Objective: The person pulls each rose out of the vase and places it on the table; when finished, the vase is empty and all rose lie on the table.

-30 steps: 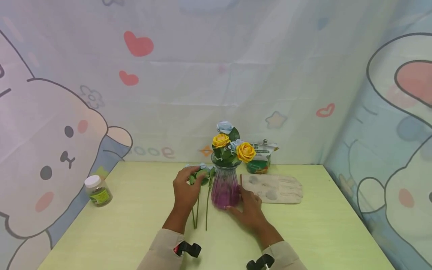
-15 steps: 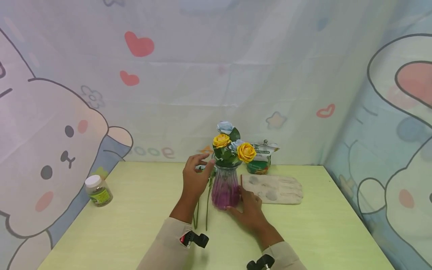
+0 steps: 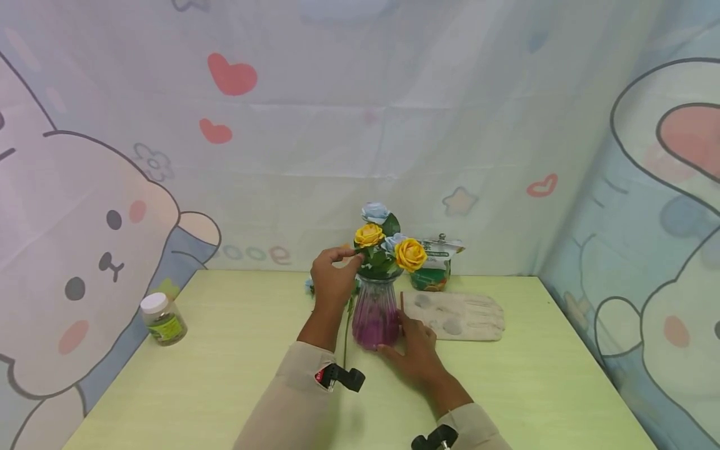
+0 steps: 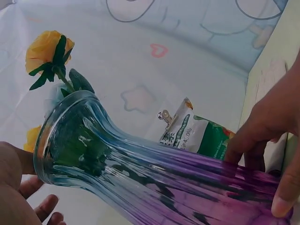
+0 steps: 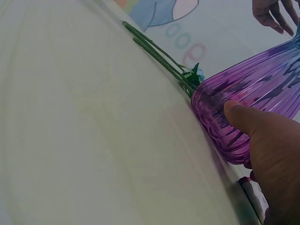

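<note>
A glass vase (image 3: pixel 375 315), clear at the top and purple below, stands upright on the table. In it are yellow roses (image 3: pixel 410 254) and blue roses (image 3: pixel 375 212) with green leaves. My right hand (image 3: pixel 417 351) grips the vase low down, its thumb on the near side of the base. My left hand (image 3: pixel 332 281) is up at the rim's left side, thumb and forefinger at the leaves under a yellow rose. The rim hides those fingertips in the left wrist view, so a pinch cannot be confirmed. Its other fingers (image 4: pixel 47 206) are loosely bent.
Loose flowers with green stems (image 5: pixel 159 58) lie left of the vase, partly behind my left arm. A pale glove (image 3: pixel 467 315) lies to the right. Behind stands a clipped green-and-white packet (image 3: pixel 432 275). A white-capped jar (image 3: pixel 164 319) is at the far left.
My left hand has moved right and up, from the loose flowers to the leaves at the vase's rim. The right hand and the vase have stayed in place.
</note>
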`<state>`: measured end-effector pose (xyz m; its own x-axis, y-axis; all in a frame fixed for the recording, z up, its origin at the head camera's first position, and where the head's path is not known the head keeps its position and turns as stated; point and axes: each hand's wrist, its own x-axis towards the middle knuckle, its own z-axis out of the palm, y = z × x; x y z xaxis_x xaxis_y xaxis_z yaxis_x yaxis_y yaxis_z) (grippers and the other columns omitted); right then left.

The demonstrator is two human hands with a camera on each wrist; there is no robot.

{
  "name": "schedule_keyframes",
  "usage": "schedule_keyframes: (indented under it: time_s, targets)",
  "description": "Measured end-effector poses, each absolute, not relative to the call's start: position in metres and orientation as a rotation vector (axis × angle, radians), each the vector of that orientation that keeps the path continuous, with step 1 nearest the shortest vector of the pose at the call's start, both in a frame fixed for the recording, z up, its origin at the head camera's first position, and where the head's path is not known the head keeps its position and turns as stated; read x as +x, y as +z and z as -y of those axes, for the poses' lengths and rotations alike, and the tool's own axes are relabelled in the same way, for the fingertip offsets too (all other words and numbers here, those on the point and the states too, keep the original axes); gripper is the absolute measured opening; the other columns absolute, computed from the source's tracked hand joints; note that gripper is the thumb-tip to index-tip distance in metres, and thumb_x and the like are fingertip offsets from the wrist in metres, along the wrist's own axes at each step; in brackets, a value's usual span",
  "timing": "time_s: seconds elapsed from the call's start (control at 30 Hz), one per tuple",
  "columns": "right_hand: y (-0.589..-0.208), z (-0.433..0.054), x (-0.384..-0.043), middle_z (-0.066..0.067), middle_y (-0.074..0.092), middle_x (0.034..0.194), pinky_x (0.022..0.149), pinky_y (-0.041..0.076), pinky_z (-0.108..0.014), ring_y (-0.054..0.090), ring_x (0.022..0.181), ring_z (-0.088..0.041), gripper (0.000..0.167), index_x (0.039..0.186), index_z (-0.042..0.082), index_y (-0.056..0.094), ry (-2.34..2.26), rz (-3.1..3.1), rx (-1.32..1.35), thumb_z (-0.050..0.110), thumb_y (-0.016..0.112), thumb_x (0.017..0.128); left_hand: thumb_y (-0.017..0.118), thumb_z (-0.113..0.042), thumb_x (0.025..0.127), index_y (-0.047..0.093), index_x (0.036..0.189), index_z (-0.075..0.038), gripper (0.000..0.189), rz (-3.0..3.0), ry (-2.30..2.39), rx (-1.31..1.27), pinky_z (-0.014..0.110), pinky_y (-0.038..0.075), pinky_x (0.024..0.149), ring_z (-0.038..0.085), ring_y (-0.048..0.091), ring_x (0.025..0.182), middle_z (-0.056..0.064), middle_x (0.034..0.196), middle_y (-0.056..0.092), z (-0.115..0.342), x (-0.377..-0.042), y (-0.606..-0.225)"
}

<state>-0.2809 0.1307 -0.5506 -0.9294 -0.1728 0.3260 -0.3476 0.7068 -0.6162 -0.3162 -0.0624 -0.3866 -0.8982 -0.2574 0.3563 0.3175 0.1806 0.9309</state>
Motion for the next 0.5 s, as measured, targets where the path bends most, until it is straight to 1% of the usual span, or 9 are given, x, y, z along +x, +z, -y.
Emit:
schedule_keyframes:
  time_s: [0.07,0.17,0.2,0.27,0.33,0.4,0.43,0.5]
  targets:
    - [-0.55,-0.13,-0.28,-0.019,0.06,0.157,0.125,0.023,-0.07,0.052,0.148,-0.04,0.092,0.167,0.002,0.037,1.034,2.674,0.411,0.046,0.081,0.098,0.081,-0.014,0.1,0.081,0.106,0.003,0.018,2.017,-1.733,-0.072,0.062,0.055,0.11,0.042,0.063,0.133,0.021,0.135,0.073,0.062,-0.315,-0.384]
    - [-0.55,-0.13,-0.281,-0.018,0.059,0.159,0.126,0.022,-0.069,0.051,0.15,-0.039,0.093,0.168,0.003,0.036,1.033,2.687,0.402,0.048,0.079,0.099,0.076,-0.015,0.105,0.077,0.105,0.003,0.018,2.026,-1.701,-0.079,0.059,0.056,0.106,0.041,0.066,0.127,0.023,0.126,0.075,0.064,-0.314,-0.381]
    - [-0.55,-0.13,-0.28,-0.018,0.059,0.16,0.126,0.022,-0.07,0.051,0.15,-0.039,0.093,0.168,0.003,0.036,1.033,2.688,0.402,0.048,0.079,0.099,0.073,-0.016,0.107,0.075,0.106,0.003,0.019,2.041,-1.692,-0.075,0.057,0.056,0.102,0.04,0.067,0.123,0.022,0.123,0.075,0.065,-0.314,-0.379]
    - [-0.55,-0.13,-0.281,-0.018,0.058,0.16,0.125,0.022,-0.07,0.051,0.15,-0.039,0.093,0.168,0.003,0.036,1.033,2.689,0.402,0.049,0.079,0.099,0.065,-0.019,0.112,0.069,0.11,0.001,0.021,2.079,-1.671,-0.081,0.051,0.055,0.092,0.037,0.067,0.11,0.022,0.117,0.074,0.07,-0.313,-0.375]
    - [-0.551,-0.13,-0.281,-0.018,0.058,0.16,0.125,0.023,-0.069,0.052,0.15,-0.038,0.094,0.168,0.003,0.036,1.03,2.689,0.4,0.05,0.079,0.099,0.056,-0.023,0.116,0.061,0.115,0.0,0.023,2.123,-1.639,-0.118,0.045,0.051,0.079,0.034,0.063,0.09,0.026,0.107,0.071,0.074,-0.312,-0.37]
    - [-0.552,-0.131,-0.282,-0.018,0.058,0.16,0.126,0.023,-0.069,0.052,0.15,-0.038,0.094,0.168,0.003,0.036,1.026,2.693,0.4,0.051,0.078,0.099,0.046,-0.025,0.12,0.053,0.117,-0.002,0.024,2.158,-1.593,-0.161,0.038,0.045,0.069,0.03,0.06,0.076,0.027,0.099,0.071,0.078,-0.313,-0.367]
    - [-0.552,-0.131,-0.283,-0.017,0.058,0.161,0.126,0.023,-0.068,0.051,0.151,-0.038,0.095,0.169,0.003,0.035,1.022,2.699,0.399,0.051,0.077,0.099,0.041,-0.025,0.121,0.05,0.117,-0.003,0.024,2.168,-1.576,-0.18,0.035,0.042,0.065,0.028,0.06,0.072,0.027,0.095,0.071,0.08,-0.314,-0.366]
    - [-0.554,-0.131,-0.283,-0.018,0.058,0.161,0.126,0.023,-0.067,0.051,0.151,-0.038,0.095,0.169,0.003,0.035,1.022,2.7,0.403,0.052,0.077,0.099,0.035,-0.027,0.122,0.046,0.115,-0.005,0.025,2.168,-1.592,-0.204,0.031,0.037,0.057,0.03,0.063,0.066,0.028,0.091,0.073,0.083,-0.314,-0.364]
